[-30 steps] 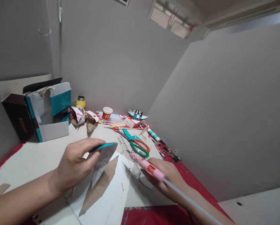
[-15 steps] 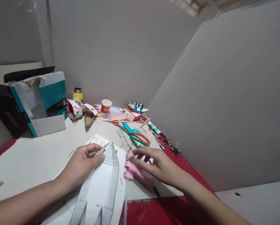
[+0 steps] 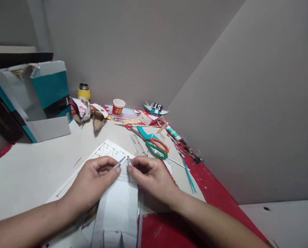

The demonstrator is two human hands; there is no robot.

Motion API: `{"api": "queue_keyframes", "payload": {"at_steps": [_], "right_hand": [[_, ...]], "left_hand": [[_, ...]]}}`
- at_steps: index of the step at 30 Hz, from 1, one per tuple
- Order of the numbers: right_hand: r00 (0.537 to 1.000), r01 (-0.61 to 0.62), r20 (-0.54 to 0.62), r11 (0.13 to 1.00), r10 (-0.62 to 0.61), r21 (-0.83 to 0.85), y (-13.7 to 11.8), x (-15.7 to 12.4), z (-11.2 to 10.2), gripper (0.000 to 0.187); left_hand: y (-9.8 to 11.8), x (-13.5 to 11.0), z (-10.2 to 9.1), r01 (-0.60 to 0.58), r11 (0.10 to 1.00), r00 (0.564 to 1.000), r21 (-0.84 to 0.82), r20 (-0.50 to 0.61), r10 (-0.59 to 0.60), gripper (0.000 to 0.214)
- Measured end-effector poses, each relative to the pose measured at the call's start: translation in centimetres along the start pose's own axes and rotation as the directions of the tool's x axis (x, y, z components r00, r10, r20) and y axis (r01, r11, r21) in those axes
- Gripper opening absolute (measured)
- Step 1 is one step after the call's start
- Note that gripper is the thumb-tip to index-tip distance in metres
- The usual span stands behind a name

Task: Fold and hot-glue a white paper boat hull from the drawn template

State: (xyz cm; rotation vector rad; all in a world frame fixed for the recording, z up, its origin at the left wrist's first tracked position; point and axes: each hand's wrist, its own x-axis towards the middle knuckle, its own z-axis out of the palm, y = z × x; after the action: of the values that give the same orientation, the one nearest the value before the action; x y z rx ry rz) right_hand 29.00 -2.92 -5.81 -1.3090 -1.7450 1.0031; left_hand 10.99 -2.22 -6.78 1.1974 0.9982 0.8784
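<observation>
A grey cut-out cardboard piece (image 3: 117, 210) with pointed flaps lies on the table in front of me. My left hand (image 3: 97, 181) pinches its left pointed tip between thumb and forefinger. My right hand (image 3: 150, 177) pinches the right tip, and the two tips nearly meet between my hands. Under the piece lies a white sheet with a drawn grid (image 3: 102, 151). The glue gun is hidden under my right forearm; only its clear glue stick (image 3: 140, 224) shows.
Green and orange scissors (image 3: 156, 148) and a clear ruler (image 3: 138, 144) lie just beyond my hands. A teal and grey open box (image 3: 40, 100) stands at the left. A red paper cup (image 3: 117, 106), a yellow jar (image 3: 84, 91) and scraps line the back wall. Grey boards close in the right side.
My right hand put down the pink glue gun and moved left onto the cardboard's right tip. My left hand laid the piece flat. The view tilted downward.
</observation>
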Motion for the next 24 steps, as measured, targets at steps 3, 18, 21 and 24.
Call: {"api": "queue_keyframes", "payload": {"at_steps": [3,18,21,24], "right_hand": [[1.000,0.017,0.016,1.000,-0.016,-0.003,0.3,-0.1,0.0,0.017],[0.996,0.069,0.065,0.997,-0.068,-0.014,1.2,0.1,0.6,0.016],[0.994,0.083,0.075,0.996,-0.081,-0.026,1.3,0.2,0.7,0.017],[0.993,0.093,0.082,0.995,-0.090,-0.026,1.5,0.4,0.8,0.018]], "left_hand": [[0.1,0.2,-0.2,-0.073,0.991,0.997,0.109,0.025,0.071,0.017],[-0.8,0.3,-0.7,-0.232,0.925,0.968,0.300,-0.025,0.251,0.010],[-0.8,0.4,-0.5,-0.204,0.936,0.974,0.287,-0.039,0.224,0.012],[-0.8,0.4,-0.4,-0.158,0.950,0.982,0.269,-0.057,0.179,0.012]]}}
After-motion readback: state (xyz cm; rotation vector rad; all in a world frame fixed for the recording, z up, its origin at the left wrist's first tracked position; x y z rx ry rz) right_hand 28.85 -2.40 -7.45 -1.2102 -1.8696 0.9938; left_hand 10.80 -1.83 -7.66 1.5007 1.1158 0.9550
